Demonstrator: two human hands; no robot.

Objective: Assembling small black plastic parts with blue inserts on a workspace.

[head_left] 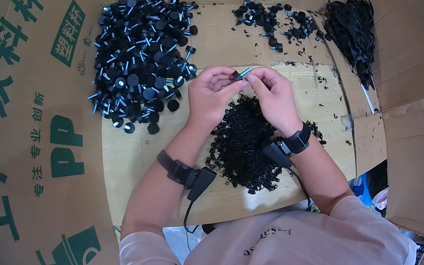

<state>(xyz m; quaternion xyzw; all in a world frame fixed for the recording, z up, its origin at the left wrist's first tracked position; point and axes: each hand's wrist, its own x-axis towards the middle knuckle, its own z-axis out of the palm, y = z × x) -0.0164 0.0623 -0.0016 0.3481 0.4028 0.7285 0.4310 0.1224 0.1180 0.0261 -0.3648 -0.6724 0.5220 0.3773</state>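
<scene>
My left hand (207, 96) is closed in a pinch on a black-headed bolt (245, 72), whose silver threaded shank points right. At the shank's free end my right hand (277, 99) has its thumb and forefinger pressed together; whether they grip the shank or some small part is hidden. Below both hands lies a dense heap of small black pieces (243, 147), too small to name. Many similar round black-headed bolts (140, 60) are piled at the far left of the table, beyond my left hand.
A smaller group of black parts (263, 18) lies at the back right amid scattered black scraps. A bunch of black strips (352, 31) hangs over the table's right side. Tall cardboard walls (411, 69) enclose the wooden tabletop (130, 152). Cabled black devices are strapped to both wrists.
</scene>
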